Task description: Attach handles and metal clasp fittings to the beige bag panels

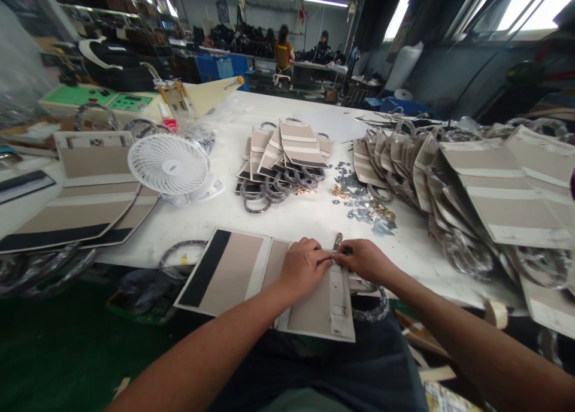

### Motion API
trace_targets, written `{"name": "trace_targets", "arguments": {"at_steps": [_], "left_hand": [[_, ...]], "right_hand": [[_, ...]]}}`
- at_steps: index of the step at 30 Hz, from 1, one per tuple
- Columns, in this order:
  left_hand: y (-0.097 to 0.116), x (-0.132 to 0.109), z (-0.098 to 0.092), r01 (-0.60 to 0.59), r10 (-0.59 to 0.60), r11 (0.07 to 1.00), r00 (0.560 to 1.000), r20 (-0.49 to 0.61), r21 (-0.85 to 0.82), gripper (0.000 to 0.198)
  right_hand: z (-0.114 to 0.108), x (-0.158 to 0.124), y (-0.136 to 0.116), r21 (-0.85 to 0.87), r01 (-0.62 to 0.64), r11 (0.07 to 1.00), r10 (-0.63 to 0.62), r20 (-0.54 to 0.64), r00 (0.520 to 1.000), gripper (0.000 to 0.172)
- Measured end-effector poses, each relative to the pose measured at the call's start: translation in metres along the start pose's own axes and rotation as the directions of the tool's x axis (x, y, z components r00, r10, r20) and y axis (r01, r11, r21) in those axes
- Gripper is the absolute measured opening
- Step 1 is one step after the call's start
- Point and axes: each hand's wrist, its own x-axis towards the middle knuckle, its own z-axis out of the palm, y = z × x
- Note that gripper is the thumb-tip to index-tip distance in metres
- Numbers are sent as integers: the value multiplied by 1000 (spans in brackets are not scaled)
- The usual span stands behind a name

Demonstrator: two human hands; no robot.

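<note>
A flat bag panel (pixel 233 271) in beige, white and black lies over the near edge of the white table (pixel 296 217). My left hand (pixel 304 267) presses down on its right part, fingers curled beside a white strap piece (pixel 339 298). My right hand (pixel 365 260) pinches a small dark metal fitting (pixel 336 242) at the top of that strap, touching my left hand's fingertips. A wrapped round handle (pixel 375 307) pokes out under the panel by my right wrist.
A white desk fan (pixel 168 164) stands left of centre. Stacks of finished panels lie in the middle (pixel 287 151) and at the right (pixel 494 184). Loose metal fittings (pixel 363 205) are scattered between them. Two people work at a far bench (pixel 283 55).
</note>
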Motion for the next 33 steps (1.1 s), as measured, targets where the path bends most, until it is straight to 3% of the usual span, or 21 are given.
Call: {"name": "trace_targets", "arguments": {"at_steps": [7, 10, 19, 29, 33], "left_hand": [[-2, 6, 6, 61, -62, 993, 998, -12, -97, 9], [-1, 6, 7, 41, -42, 995, 999, -8, -93, 6], [0, 8, 9, 18, -19, 998, 1000, -16, -59, 8], [0, 11, 14, 14, -13, 998, 1000, 20, -61, 6], [5, 13, 15, 5, -2, 997, 999, 38, -73, 5]], "right_hand": [[-5, 7, 13, 367, -84, 927, 36, 135, 990, 29], [-9, 3, 18, 474, -150, 867, 50, 217, 975, 22], [-9, -3, 17, 385, -150, 911, 90, 168, 982, 23], [-11, -2, 18, 371, -130, 919, 53, 212, 976, 22], [-11, -2, 23, 401, -182, 898, 87, 244, 966, 21]]}}
